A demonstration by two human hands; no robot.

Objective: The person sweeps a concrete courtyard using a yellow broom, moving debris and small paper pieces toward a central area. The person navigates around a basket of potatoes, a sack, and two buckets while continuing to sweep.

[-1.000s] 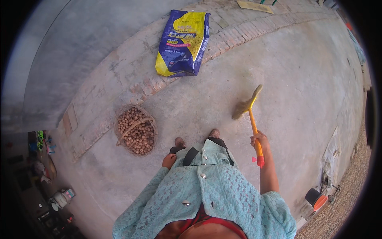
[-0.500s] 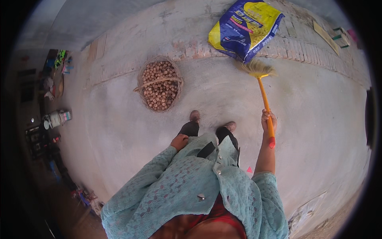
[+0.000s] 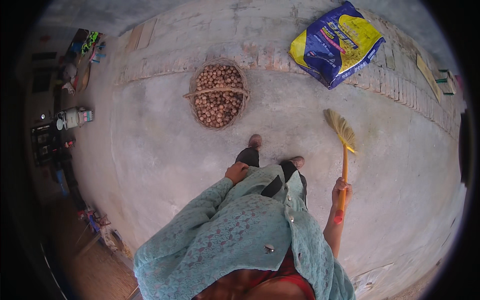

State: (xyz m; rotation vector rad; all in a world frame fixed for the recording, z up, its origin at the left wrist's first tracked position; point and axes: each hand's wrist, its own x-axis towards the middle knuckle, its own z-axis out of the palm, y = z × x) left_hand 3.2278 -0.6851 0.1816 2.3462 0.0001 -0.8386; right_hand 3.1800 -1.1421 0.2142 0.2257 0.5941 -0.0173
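Note:
My right hand (image 3: 341, 189) is wrapped round the orange handle of a broom (image 3: 345, 162), close to its red end cap. The broom's pale straw bristles (image 3: 340, 126) fan out over the grey floor on the right, tilted to the left. Whether they touch the floor, I cannot tell. My left hand (image 3: 237, 172) is closed at the hem of my teal lace jacket (image 3: 210, 225); what its curled fingers hold, if anything, is hidden. Ahead of my feet stands a wicker basket (image 3: 245, 102) with an arched handle, full of round brown nuts like walnuts.
A blue and yellow printed sack (image 3: 320, 62) lies at the far right on a row of bricks (image 3: 270, 57) along the wall. A board (image 3: 428, 77) leans farther right. Various household items, including a white container (image 3: 70, 118), stand along the left side.
The broom head has come back from beside the sack toward me and turned, its bristles now pointing up-left. My right hand has come nearer my body. The whole view has shifted slightly.

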